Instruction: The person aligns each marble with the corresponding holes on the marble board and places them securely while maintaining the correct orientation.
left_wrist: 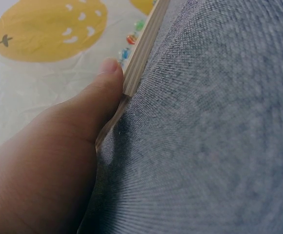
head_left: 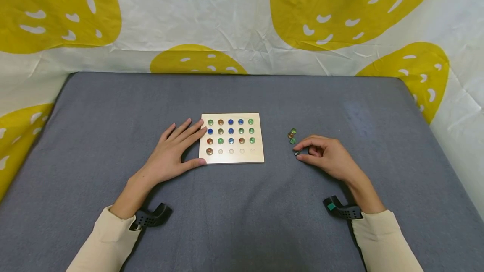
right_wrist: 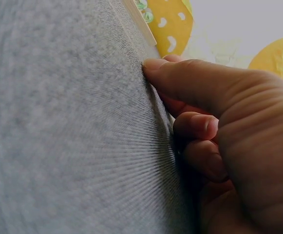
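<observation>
A pale wooden board [head_left: 231,157] lies on the cloth, bearing rows of green, blue and brown glass marbles. Its three back rows are full; the front row has one brown marble [head_left: 209,151] at the left, then several bare hollows. My left hand [head_left: 172,154] rests at the board's left side, fingers spread, fingertips on its edge and thumb at the front left corner. To the right of the board, my right hand [head_left: 329,156] pinches a dark glass marble [head_left: 296,153] between thumb and index finger, low at the cloth. The right wrist view hides that marble behind the thumb [right_wrist: 195,80].
Just beyond the right fingertips lies a small cluster of loose marbles, with a green one [head_left: 292,141] nearest. A grey cloth [head_left: 234,213] covers the table. White fabric with yellow shapes [head_left: 196,11] hangs behind and at both sides.
</observation>
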The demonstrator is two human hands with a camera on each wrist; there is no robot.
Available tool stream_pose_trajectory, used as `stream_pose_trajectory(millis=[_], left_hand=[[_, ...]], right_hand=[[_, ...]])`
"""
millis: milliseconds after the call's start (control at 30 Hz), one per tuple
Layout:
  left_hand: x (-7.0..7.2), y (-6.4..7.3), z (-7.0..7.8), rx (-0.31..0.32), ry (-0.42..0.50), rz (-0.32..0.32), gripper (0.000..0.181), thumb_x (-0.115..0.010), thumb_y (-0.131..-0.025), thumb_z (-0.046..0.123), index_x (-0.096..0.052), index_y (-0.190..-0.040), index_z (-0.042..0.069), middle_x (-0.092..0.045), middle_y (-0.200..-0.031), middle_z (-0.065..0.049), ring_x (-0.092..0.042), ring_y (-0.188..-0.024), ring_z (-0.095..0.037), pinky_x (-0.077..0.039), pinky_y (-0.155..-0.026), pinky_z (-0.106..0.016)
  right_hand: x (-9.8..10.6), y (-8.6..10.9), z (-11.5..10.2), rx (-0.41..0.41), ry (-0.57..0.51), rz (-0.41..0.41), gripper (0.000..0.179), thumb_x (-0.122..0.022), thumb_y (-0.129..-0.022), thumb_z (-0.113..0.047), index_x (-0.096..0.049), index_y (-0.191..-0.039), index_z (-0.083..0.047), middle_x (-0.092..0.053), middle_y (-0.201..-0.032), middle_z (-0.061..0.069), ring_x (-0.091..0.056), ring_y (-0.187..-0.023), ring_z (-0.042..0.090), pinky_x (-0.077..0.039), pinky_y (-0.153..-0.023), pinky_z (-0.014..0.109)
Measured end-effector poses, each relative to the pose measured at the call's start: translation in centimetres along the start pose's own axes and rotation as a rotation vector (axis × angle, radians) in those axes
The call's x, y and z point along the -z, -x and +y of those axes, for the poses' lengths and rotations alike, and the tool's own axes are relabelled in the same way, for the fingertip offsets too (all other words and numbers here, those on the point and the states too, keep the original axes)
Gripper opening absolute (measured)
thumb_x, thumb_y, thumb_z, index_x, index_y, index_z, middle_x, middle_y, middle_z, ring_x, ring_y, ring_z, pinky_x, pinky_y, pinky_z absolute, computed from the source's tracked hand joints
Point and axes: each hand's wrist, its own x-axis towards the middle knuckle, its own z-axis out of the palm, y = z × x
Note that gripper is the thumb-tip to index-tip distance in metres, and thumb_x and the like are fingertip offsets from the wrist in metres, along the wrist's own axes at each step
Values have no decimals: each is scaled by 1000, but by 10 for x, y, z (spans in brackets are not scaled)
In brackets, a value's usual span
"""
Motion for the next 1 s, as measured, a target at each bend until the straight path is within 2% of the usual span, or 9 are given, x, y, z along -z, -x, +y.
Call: stream_pose_trajectory(millis=[233, 700, 1000], left_hand=[[0, 1, 0, 3, 0, -2, 80, -59, -87, 59, -35, -150, 18, -27, -156, -2, -17, -143, -27, -8, -112, -53], [0, 0, 0, -2, -1, 2, 80, -59, -87, 60, -35, -150, 18, -27, -156, -1, -18, -143, -28, -8, -112, -53], [-1, 1, 0, 1, 0, -6, 80, -59, -87, 59, -35, -151, 18, -26, -156, -1, -18, -143, -28, -8, -112, -53]], right_hand=[[-1, 0, 4, 16, 0, 6, 17, -77, -82, -12, -74, -98, -20, -59, -79, -3, -42, -54, 12, -36, -49, 25], [-1, 1, 4, 21, 41, 18, 17, -77, -82, -12, -74, -97, -19, -57, -73, -5, -43, -52, 11, -36, -48, 24], [-1, 1, 2, 17, 33, 38, 17, -77, -82, -12, -74, -97, -19, -59, -77, -5, -44, -55, 11, -37, -50, 24]])
